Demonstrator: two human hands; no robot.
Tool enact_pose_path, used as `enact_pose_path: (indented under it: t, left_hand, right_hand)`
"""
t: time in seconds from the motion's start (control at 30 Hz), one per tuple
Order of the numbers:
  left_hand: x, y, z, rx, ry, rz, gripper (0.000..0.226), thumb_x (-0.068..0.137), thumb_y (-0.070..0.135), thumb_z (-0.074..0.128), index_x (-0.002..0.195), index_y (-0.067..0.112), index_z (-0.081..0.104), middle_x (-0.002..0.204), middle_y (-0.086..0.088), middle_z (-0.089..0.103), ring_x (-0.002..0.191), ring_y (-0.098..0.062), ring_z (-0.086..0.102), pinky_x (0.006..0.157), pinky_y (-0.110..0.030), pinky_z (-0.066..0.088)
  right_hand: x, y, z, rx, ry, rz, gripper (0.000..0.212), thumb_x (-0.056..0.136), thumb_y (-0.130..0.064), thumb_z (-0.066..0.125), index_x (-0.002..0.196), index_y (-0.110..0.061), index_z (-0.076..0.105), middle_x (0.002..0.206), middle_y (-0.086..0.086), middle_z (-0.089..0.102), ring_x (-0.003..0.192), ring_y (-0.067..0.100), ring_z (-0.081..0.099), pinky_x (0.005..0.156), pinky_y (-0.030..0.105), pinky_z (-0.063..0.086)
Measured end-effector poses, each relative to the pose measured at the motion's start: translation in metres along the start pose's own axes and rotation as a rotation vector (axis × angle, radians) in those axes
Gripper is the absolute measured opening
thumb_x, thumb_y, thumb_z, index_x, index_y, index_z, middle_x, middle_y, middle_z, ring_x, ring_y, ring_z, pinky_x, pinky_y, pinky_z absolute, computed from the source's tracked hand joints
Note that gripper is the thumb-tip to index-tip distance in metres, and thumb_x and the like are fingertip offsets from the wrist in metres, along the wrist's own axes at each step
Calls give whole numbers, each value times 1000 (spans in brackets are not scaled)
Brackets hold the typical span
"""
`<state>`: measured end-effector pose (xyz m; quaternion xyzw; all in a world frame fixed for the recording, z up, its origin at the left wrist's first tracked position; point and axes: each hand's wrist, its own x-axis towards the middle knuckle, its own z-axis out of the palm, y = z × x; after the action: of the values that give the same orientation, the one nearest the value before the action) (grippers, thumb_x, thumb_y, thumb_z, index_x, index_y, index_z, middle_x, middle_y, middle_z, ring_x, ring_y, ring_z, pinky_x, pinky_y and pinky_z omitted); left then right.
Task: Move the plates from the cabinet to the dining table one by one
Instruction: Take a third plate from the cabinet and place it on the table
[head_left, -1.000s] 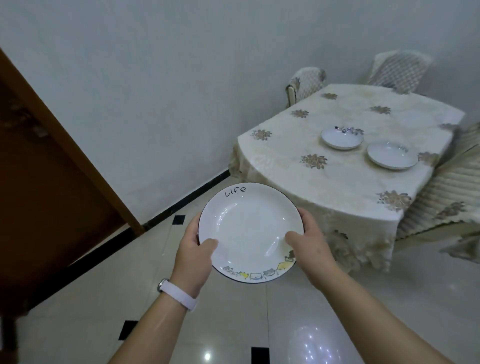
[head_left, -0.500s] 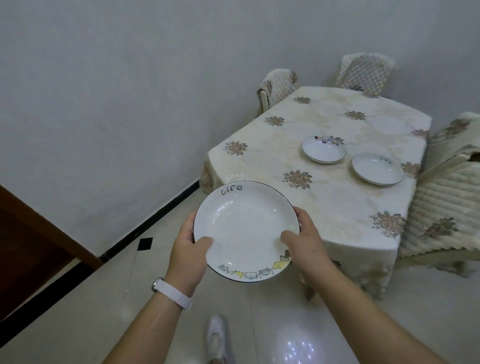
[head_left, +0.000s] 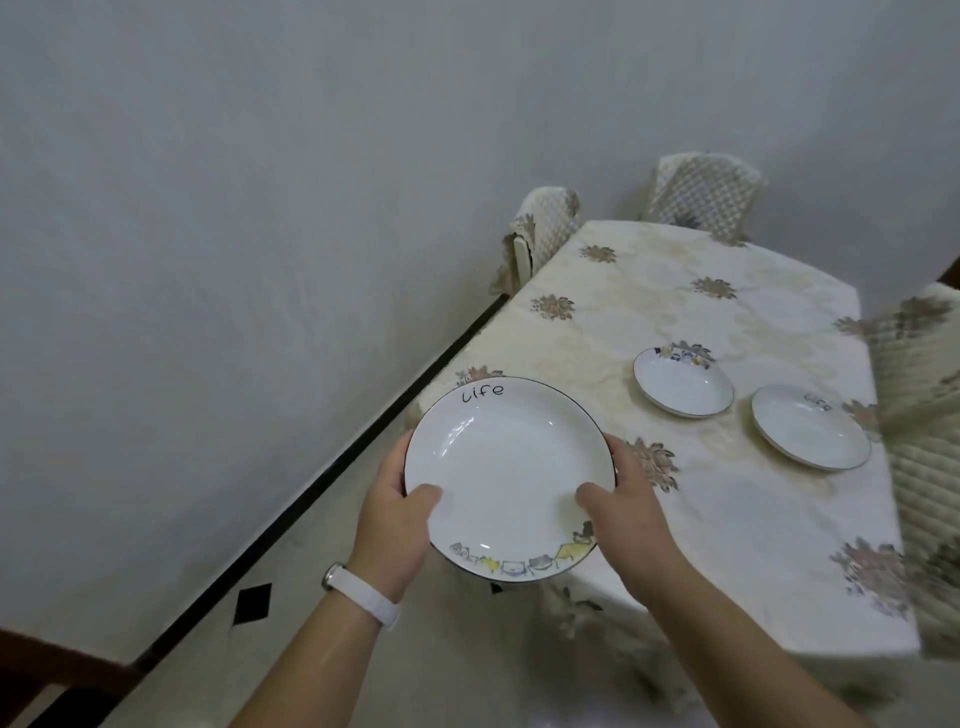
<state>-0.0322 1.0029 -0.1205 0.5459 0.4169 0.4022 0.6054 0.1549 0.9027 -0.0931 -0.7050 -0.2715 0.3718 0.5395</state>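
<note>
The person holds the deep plate (head_left: 506, 478) level and clear of the cloth. From here it covers the near left corner of the dining table (head_left: 727, 530). The left hand (head_left: 392, 525) grips the left rim and the right hand (head_left: 628, 514) grips the right rim. Each thumb presses on the upper face, and the other fingers curl underneath, mostly hidden.

A stretch of cloth separates the held plate from 2 plates set side by side, apart from each other: the far plate (head_left: 683, 384) and the right plate (head_left: 810, 428), which sits near the table's right edge.

All 3 are round, glazed white ceramic with a thin dark rim line. The held one carries "Life" lettering and a row of cartoon cats.

The tablecloth (head_left: 649, 291) is cream with brown flower motifs and hangs over the edges. Quilted chair covers (head_left: 701, 192) stand behind the table. The wall (head_left: 260, 208) is plain, with a black baseboard (head_left: 322, 483) along the glossy tile floor (head_left: 171, 561).
</note>
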Motion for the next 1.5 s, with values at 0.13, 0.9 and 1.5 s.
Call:
enact_pose_path:
  t: [0.13, 0.9, 1.5]
  left_hand:
    - [35, 6, -1, 17, -63, 19, 64, 70, 6, 49, 123, 42, 59, 115, 13, 68, 107, -12, 63, 83, -36, 54]
    - [303, -25, 114, 150, -270, -101, 62, 74, 6, 49, 115, 51, 60, 115, 9, 69, 108, -19, 64, 83, -40, 54]
    - [443, -83, 183, 154, -428, -155, 62, 75, 3, 49, 115, 48, 62, 119, 7, 67, 113, -19, 61, 88, -43, 52]
  right_hand:
    - [26, -7, 10, 7, 59, -29, 56, 84, 5, 46, 122, -35, 51, 101, -16, 62, 75, 17, 60, 56, 32, 51]
    - [283, 14, -24, 162, 205, 141, 59, 84, 3, 45, 125, -40, 47, 99, -7, 67, 61, 17, 60, 51, 32, 49]
    - [407, 47, -47, 64, 332, 226, 57, 85, 0, 48, 130, -35, 42, 97, -22, 62, 64, -7, 61, 59, 18, 53]
